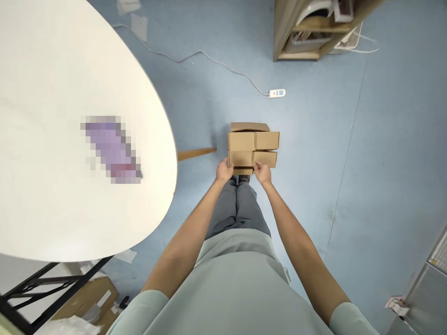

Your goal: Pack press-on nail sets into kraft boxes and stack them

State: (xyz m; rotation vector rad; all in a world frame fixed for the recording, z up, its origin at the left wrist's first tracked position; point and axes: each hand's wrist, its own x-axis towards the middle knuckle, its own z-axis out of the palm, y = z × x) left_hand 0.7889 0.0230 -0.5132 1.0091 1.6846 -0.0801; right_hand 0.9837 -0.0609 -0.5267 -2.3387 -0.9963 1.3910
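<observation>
Several small brown cardboard boxes are grouped together in front of my feet, with the near-left cardboard box (240,158) beside the near-right cardboard box (266,159). My left hand (224,171) grips the near-left box at its left side. Opposite it, my right hand (262,173) has its fingers curled at that box's right side, close to the seam with its neighbour. Behind these sit a far-left cardboard box (241,141) and a far-right cardboard box (267,140). Another piece of cardboard (242,171) shows below, between my hands. My fingertips are partly hidden.
A white round-edged table (146,218) fills the left, bearing a blurred purple item (113,149); its wooden leg (196,154) reaches toward the boxes. Ahead lies a white power strip (277,93) with its cord. A wooden shelf (279,42) stands at the upper right.
</observation>
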